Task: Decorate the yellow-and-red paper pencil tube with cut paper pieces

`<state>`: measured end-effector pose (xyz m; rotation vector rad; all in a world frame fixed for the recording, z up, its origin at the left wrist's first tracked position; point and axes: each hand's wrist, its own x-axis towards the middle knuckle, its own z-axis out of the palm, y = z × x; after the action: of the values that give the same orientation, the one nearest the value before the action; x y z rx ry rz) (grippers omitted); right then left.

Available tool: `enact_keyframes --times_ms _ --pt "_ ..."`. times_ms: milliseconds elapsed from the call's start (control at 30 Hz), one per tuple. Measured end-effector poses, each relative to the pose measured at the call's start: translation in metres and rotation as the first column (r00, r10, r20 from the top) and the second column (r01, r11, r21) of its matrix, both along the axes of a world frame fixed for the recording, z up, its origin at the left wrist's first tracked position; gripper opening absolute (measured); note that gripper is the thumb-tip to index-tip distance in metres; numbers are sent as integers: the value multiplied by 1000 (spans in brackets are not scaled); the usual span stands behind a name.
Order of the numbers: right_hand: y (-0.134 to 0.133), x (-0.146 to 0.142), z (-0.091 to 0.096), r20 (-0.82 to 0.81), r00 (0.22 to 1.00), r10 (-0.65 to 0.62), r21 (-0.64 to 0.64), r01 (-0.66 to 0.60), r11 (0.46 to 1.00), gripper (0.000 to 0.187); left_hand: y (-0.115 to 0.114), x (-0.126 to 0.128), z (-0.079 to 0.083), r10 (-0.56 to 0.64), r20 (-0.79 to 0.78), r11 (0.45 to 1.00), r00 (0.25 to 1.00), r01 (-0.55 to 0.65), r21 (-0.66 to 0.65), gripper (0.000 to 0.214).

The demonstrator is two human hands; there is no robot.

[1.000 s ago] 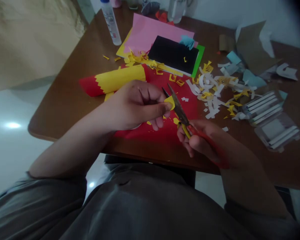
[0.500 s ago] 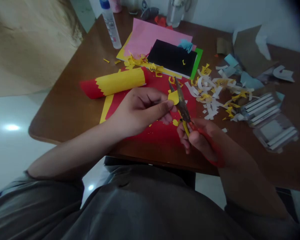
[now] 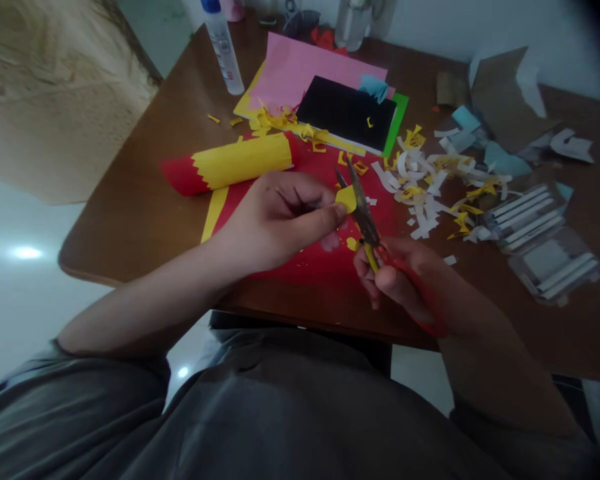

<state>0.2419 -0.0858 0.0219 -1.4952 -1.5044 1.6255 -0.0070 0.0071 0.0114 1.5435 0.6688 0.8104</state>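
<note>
- Small yellow paper piece (image 3: 345,199) sits near the centre of the frame, held up by the left hand (image 3: 280,223).
- Thumb and forefinger of that left hand are pressed together on the paper's lower left part; the other fingers curl loosely beneath.
- Right of centre and slightly lower, the right hand (image 3: 395,277) is wrapped around the handles of metal-bladed scissors with red and yellow handles (image 3: 366,220).
- Their blades point upward, tips slightly apart, at the paper's right edge; whether that edge lies between them, I cannot tell.
- The piece looks bright and small, with an angular outline.
- Beneath the hands, a large red paper sheet (image 3: 320,267) covers part of the brown wooden table (image 3: 130,230).
- Left of centre lies a red-and-yellow paper roll with a zigzag edge (image 3: 245,162).
- Curled white and yellow paper scraps (image 3: 421,203) fill the right side.
</note>
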Motion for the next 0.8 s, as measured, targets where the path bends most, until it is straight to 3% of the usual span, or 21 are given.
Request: enact_keyframes --times_ms 233,500,800 --pt "3 2 9 2 1000 -22 -97 22 995 85 4 -3 -3 -12 21 998 1000 11 57 37" --pt "1 17 10 -28 990 138 -28 -139 990 73 11 -10 8 -139 -58 990 989 140 10 29" --pt "0 8 7 -27 999 40 -96 -43 994 83 9 -8 12 -117 -67 993 991 115 -24 28"
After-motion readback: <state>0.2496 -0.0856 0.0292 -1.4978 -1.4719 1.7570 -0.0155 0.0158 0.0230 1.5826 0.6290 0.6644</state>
